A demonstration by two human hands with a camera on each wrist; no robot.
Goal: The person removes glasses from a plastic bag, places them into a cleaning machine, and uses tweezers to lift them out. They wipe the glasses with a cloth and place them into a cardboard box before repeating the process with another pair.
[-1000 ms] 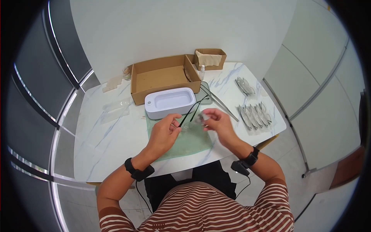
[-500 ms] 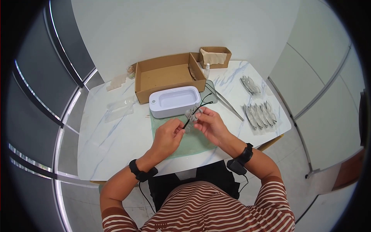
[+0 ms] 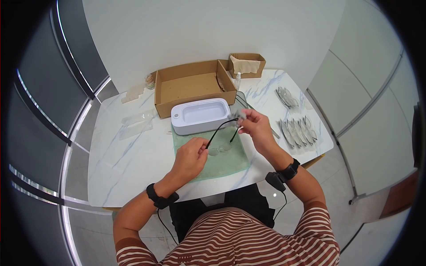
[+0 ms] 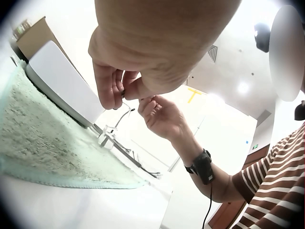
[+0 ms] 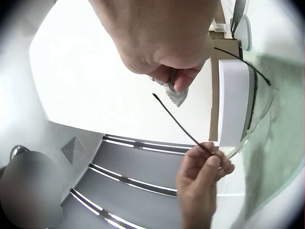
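Left hand [image 3: 190, 158] pinches glasses [image 3: 214, 151], likely light and fragile, best held by the nine-o'clock hinge; right hand [image 3: 259, 131] pinches soft-looking cloth [image 3: 236, 117].

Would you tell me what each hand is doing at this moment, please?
Left hand: closed, holding the glasses near one lens.
Right hand: closed, pinching a small grey cloth.

Brown-and-cream striped short-sleeved shirt [image 3: 230, 239], plain brown sleeve cuffs [image 3: 128, 242]; black trousers [image 3: 248, 205]; black wrist straps [image 3: 290, 170] with dark modules [image 3: 276, 181], black cables [image 3: 285, 204].
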